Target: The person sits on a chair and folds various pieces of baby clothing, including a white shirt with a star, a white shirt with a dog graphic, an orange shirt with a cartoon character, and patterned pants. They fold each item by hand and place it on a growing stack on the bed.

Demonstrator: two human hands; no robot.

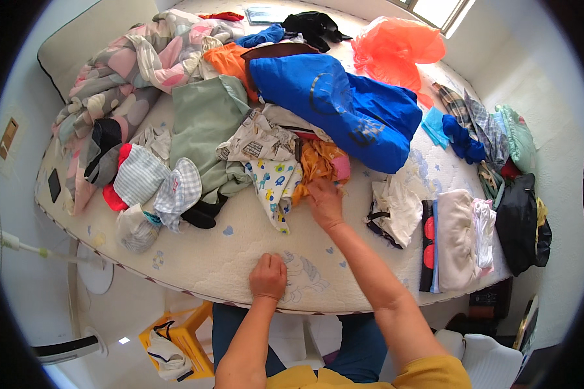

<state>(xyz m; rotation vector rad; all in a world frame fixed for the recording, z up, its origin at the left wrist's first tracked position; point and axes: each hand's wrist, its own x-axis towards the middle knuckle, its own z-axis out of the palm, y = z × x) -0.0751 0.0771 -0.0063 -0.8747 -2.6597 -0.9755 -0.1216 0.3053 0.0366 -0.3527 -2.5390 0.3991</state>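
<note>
My right hand (pixel 325 203) has its fingers closed on the lower edge of a crumpled orange garment (pixel 321 163) with a pink patch. Left of that garment lies a white cloth with coloured animal prints (pixel 272 187), and above it a cream printed garment (pixel 260 138). My left hand (pixel 268 277) rests on the mattress (pixel 214 262) near its front edge, fingers curled and nothing visible in them. A large blue bag-like cloth item (pixel 321 92) lies just beyond the orange garment. To the right of my right hand is a crumpled white garment (pixel 396 209) with dark trim.
Folded clothes (pixel 457 238) and a black garment (pixel 516 223) lie at the right. Caps (pixel 179 189), a sage green cloth (pixel 207 121) and a patterned quilt (pixel 126 63) cover the left. A red plastic bag (pixel 394 46) sits at the back. A yellow stool (pixel 199 335) stands below.
</note>
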